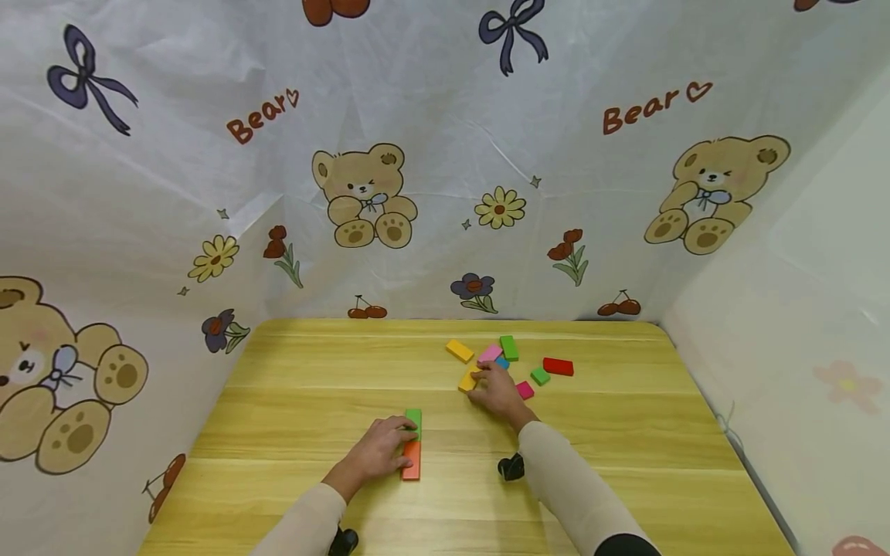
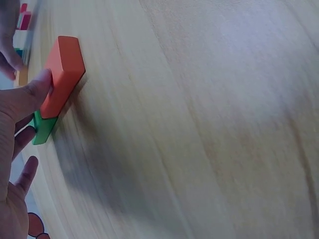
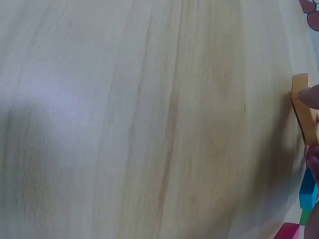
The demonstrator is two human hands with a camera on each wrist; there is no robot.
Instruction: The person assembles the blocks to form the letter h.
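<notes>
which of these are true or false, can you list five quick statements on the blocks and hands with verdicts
1. The left hand touches an orange-red rectangular block. True.
2. The orange-red block has a blue block at its far end. False: a green rectangular block is there.
3. The right hand touches a yellow rectangular block. True.
4. The block farthest right is yellow. False: it is a red rectangular block.

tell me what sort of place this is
Likely a makeshift indoor play or activity corner: a wood-grain table carrying coloured blocks, backed by a wrinkled covering printed with teddy bears and flowers.
</notes>
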